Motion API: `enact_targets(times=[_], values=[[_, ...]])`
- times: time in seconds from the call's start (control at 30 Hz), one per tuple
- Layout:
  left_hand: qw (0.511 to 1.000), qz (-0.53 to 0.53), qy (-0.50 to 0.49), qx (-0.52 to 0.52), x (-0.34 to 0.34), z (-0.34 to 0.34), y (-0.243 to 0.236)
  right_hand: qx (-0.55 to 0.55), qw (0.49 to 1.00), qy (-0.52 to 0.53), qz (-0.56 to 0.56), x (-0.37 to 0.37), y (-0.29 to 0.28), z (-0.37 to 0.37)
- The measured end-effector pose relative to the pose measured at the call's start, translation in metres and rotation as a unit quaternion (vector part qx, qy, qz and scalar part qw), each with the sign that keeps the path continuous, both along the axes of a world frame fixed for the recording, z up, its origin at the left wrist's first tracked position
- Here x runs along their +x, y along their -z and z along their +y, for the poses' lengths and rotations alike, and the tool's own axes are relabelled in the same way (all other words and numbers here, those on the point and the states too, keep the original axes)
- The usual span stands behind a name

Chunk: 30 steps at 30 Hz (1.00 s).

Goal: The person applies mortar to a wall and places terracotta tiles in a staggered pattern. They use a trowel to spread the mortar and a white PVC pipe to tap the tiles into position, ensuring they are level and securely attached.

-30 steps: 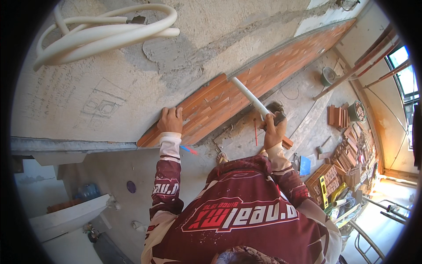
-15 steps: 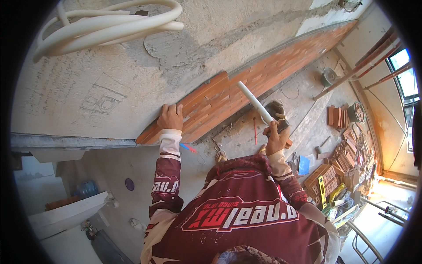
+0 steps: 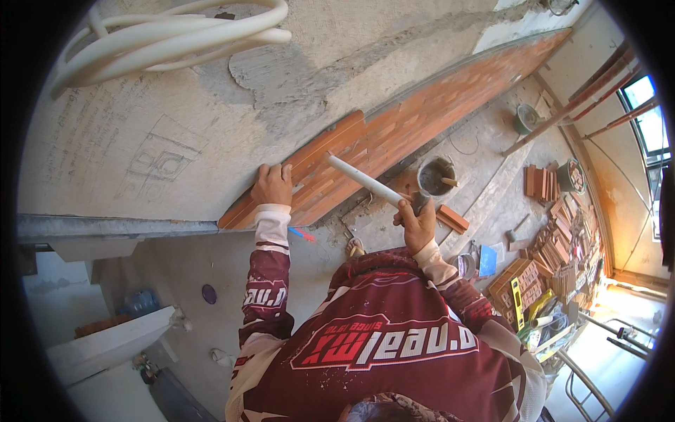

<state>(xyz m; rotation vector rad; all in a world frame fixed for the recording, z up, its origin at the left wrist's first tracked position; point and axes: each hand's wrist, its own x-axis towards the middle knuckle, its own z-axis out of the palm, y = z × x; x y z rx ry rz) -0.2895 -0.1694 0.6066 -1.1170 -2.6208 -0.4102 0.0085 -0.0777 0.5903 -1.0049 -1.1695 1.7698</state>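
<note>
My left hand point(image 3: 273, 184) has curled fingers pressed over the top edge of a terracotta brick strip point(image 3: 325, 141) on the long brick-faced band along the wall. My right hand point(image 3: 420, 225) grips a dark block-like tool head point(image 3: 422, 199) with a long white tube handle point(image 3: 362, 177). The tube points up-left across the brickwork, its tip close to the strip's face; whether they touch I cannot tell. Just beyond my right hand stand a mortar bucket point(image 3: 430, 176) and a few loose bricks point(image 3: 452, 219) on the floor.
Coiled white hose point(image 3: 169, 39) lies at upper left. Brick piles point(image 3: 555, 232), a blue square board point(image 3: 488, 261), a yellow level point(image 3: 517, 302) and buckets point(image 3: 526, 118) occupy the right floor. Red poles point(image 3: 569, 112) slant near the window; a white ledge point(image 3: 112, 337) is at lower left.
My right hand with the white-handled tool has moved left, and the tube's tip has swung down-left over the brick strip, uncovering the mortar bucket. My left hand has stayed about in place.
</note>
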Motion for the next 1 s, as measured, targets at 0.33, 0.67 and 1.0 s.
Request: enact_targets(times=[0.33,0.67,1.0], values=[[0.999,0.027,0.028,0.009,-0.002,-0.001,0.001,0.022,1.000,0.011,-0.004,-0.016,0.003,0.005],[1.000,0.019,0.018,0.000,0.000,0.001,0.001,0.028,1.000,0.012,0.005,-0.019,-0.001,0.005],[1.000,0.025,0.013,0.003,-0.002,-0.002,0.005,0.037,0.999,0.019,0.001,-0.010,-0.002,0.010]])
